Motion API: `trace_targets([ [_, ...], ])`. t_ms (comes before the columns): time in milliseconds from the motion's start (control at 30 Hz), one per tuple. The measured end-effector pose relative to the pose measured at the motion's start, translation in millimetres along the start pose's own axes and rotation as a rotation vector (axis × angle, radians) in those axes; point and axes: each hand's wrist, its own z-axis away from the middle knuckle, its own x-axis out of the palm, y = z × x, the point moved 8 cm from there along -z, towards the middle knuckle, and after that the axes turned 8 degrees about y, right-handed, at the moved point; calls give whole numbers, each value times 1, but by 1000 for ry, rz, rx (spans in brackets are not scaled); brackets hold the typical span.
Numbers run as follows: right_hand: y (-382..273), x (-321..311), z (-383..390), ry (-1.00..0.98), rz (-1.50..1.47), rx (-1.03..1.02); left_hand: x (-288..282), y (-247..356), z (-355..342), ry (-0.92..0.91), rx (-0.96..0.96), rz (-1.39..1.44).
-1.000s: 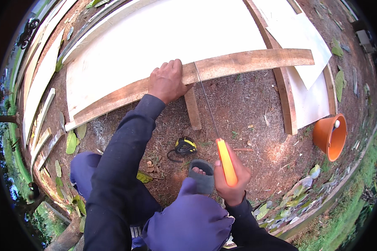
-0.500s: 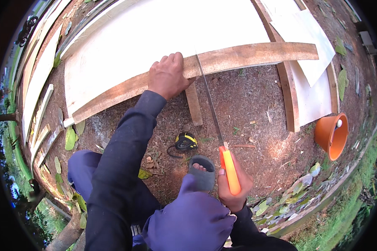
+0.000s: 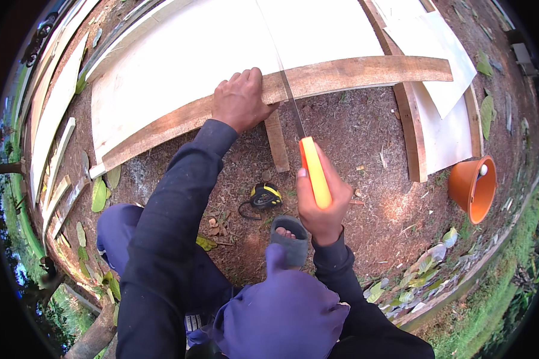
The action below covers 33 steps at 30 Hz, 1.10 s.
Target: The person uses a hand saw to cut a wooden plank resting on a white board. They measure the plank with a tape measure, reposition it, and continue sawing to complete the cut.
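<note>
A long wooden plank [image 3: 353,73] lies across the near edge of a large pale board [image 3: 179,60], its right end resting over a wooden beam. My left hand [image 3: 239,100] is wrapped over the plank near its middle, gripping it. Just right of that hand, the blade of a handsaw [image 3: 315,173] crosses the plank, its tip reaching far over the pale board. My right hand [image 3: 326,203] is closed around the saw's yellow and orange handle, near side of the plank. Whether the blade has cut into the wood is too fine to tell.
On the soil below lies a black and yellow tape measure [image 3: 265,196], close to my sandalled foot [image 3: 289,239]. An orange bucket [image 3: 461,182] tilts at the right. A wooden piece [image 3: 276,143] juts out under the plank; several timber strips [image 3: 60,155] lie left.
My right hand has pushed the saw forward, away from me, so more blade extends beyond the plank. My left hand keeps its hold on the plank.
</note>
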Motion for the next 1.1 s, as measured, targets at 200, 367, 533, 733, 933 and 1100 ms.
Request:
trace_targets([
  [200, -1, -40, 66, -104, 86, 16, 1, -7, 4, -43, -24, -16],
  [367, 9, -12, 30, -77, 37, 134, 5, -1, 3, -60, -13, -24],
  [533, 9, -7, 26, -19, 8, 21, 0, -9, 8, 76, 47, 7],
  [733, 8, -37, 51, -32, 51, 71, 4, 6, 2, 102, 56, 27],
  [933, 11, -6, 27, -44, 47, -46, 11, -10, 10, 67, 13, 48],
  [1100, 7, -41, 65, -80, -7, 158, 7, -4, 4, 66, 46, 21],
])
